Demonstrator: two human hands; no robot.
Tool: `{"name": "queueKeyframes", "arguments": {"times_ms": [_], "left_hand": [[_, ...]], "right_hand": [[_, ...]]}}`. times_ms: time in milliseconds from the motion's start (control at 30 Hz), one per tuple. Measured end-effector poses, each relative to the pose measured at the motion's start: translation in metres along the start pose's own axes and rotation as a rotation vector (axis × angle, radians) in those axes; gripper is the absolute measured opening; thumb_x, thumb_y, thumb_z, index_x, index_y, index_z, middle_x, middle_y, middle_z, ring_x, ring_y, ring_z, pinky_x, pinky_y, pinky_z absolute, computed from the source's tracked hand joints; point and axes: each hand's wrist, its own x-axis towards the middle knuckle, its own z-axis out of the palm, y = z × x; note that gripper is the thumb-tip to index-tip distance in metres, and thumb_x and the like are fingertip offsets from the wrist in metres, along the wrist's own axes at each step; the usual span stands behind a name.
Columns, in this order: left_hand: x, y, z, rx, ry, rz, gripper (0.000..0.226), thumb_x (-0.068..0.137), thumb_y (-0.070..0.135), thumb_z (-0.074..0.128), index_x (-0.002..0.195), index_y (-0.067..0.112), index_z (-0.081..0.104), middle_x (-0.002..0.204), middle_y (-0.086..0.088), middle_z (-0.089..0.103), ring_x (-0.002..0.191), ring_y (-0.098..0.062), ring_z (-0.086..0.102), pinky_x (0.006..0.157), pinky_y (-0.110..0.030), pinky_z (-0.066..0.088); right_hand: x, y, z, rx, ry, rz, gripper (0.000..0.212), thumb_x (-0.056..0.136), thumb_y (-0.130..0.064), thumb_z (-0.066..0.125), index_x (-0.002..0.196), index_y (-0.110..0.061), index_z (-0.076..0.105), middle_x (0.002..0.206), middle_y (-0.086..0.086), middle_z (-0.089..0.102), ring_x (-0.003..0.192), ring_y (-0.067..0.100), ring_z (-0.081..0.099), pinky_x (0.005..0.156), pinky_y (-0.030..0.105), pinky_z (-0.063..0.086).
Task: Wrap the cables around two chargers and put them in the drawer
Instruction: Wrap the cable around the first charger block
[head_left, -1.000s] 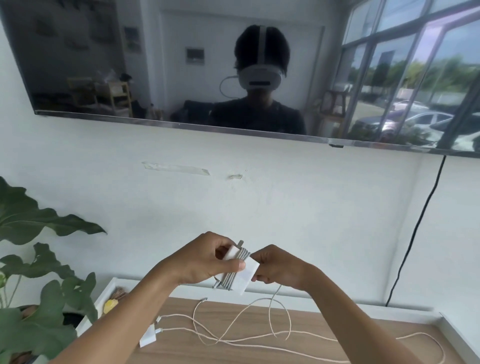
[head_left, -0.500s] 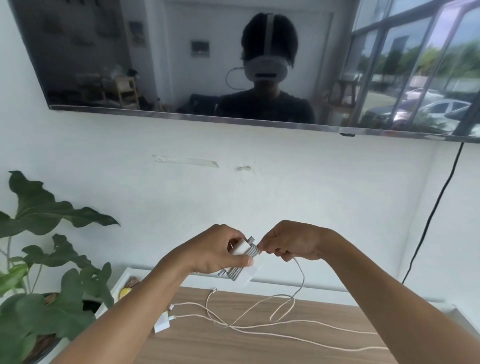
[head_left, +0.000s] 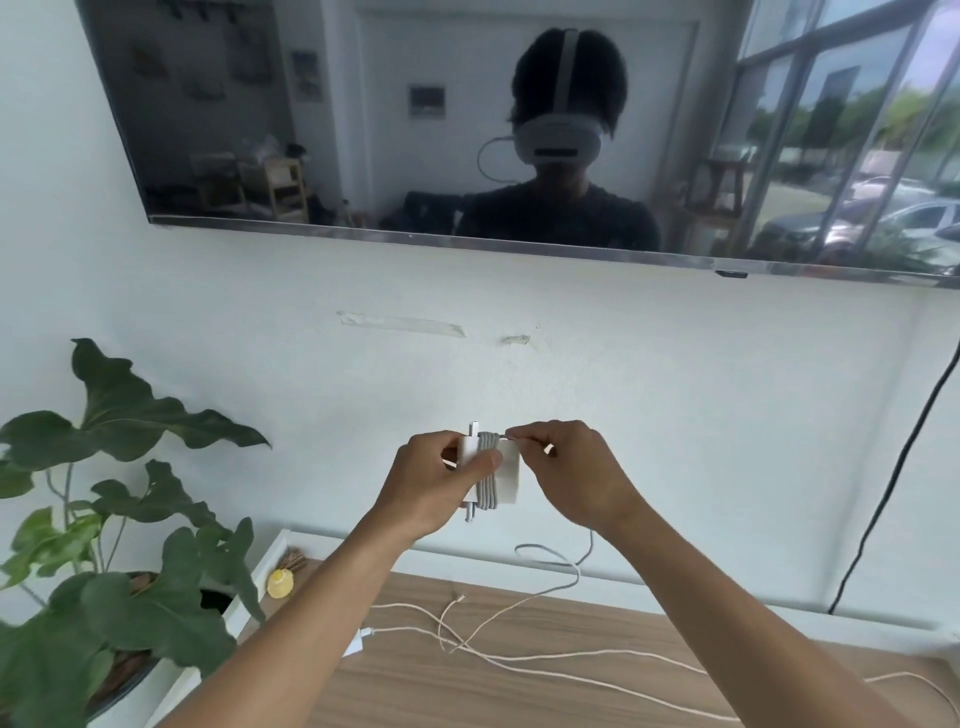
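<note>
Since the earlier frame, more grey cable (head_left: 487, 480) has been wound on the white charger (head_left: 506, 474), and less hangs loose. It is gripped by the left hand (head_left: 441, 488) above the wooden desk (head_left: 519, 691); the cable end is pinched by the right hand (head_left: 574, 475). A second charger (head_left: 353, 643) lies near the desk's left edge, beside the plant (head_left: 119, 519).
</note>
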Motion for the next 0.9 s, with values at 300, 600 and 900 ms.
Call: {"name": "queueKeyframes", "arguments": {"times_ms": [300, 600, 900], "left_hand": [[-0.003, 0.002, 0.007, -0.276, 0.009, -0.177, 0.023, 0.088, 0.024, 0.069, 0.088, 0.001, 0.072, 0.08, -0.013, 0.074, 0.066, -0.02, 0.072, 0.062, -0.033, 0.06], [-0.001, 0.0, -0.001, -0.464, -0.025, -0.293, 0.031, 0.088, 0.027, 0.068, 0.095, -0.003, 0.07, 0.08, -0.012, 0.074, 0.068, -0.023, 0.072, 0.065, -0.035, 0.06], [0.0, -0.001, -0.007, -0.442, 0.043, -0.314, 0.024, 0.084, 0.025, 0.072, 0.092, 0.003, 0.073, 0.081, -0.013, 0.075, 0.069, -0.024, 0.072, 0.07, -0.037, 0.061]], "right_hand": [[-0.017, 0.0, 0.034, -0.039, 0.232, -0.239, 0.02, 0.097, -0.019, 0.05, 0.098, -0.017, 0.07, 0.074, 0.001, 0.052, 0.06, 0.015, 0.049, 0.058, 0.032, 0.045], [-0.026, 0.017, 0.044, -0.041, 0.194, -0.312, 0.033, 0.094, -0.022, 0.049, 0.122, -0.031, 0.063, 0.076, -0.004, 0.046, 0.053, 0.012, 0.04, 0.05, 0.035, 0.042], [-0.031, 0.017, 0.053, -0.06, 0.202, -0.277, 0.038, 0.094, -0.013, 0.054, 0.123, -0.036, 0.061, 0.082, -0.009, 0.046, 0.054, 0.011, 0.043, 0.051, 0.033, 0.043]]}}
